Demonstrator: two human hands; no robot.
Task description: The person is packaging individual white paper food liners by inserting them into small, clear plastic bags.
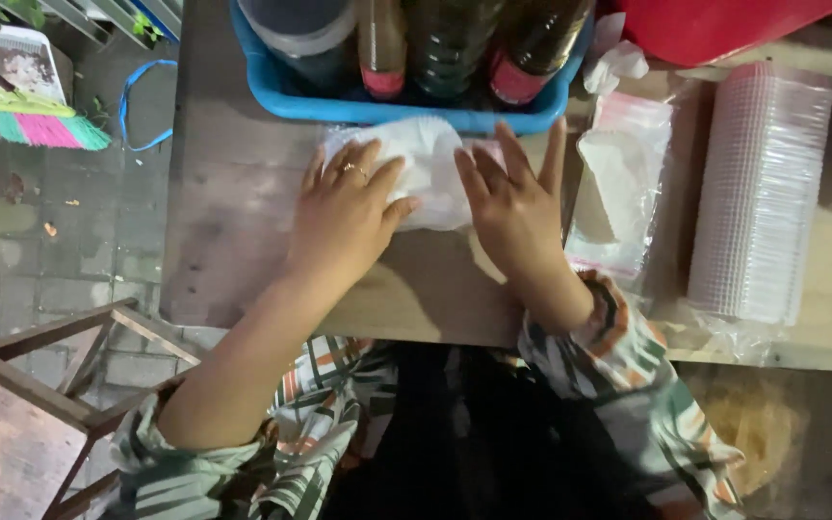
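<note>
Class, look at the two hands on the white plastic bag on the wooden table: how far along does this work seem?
Done: the white plastic bag lies on the wooden table, by the blue tub of bottles.
In hand: the left hand and right hand press flat on it, fingers spread.
Left: the packet of clear bags and the sleeve of stacked plastic lids lie untouched beside the right hand.

**Clearance around the worktop, head view**

Bare worktop (223, 241) lay open left of the left hand (344, 217) and along the near edge. Far side was blocked by the blue tub (281, 96) of bottles. Right of the right hand (512, 207), a clear bag (618, 193) and a sleeve of stacked cups (758, 193) closed the way.
</note>
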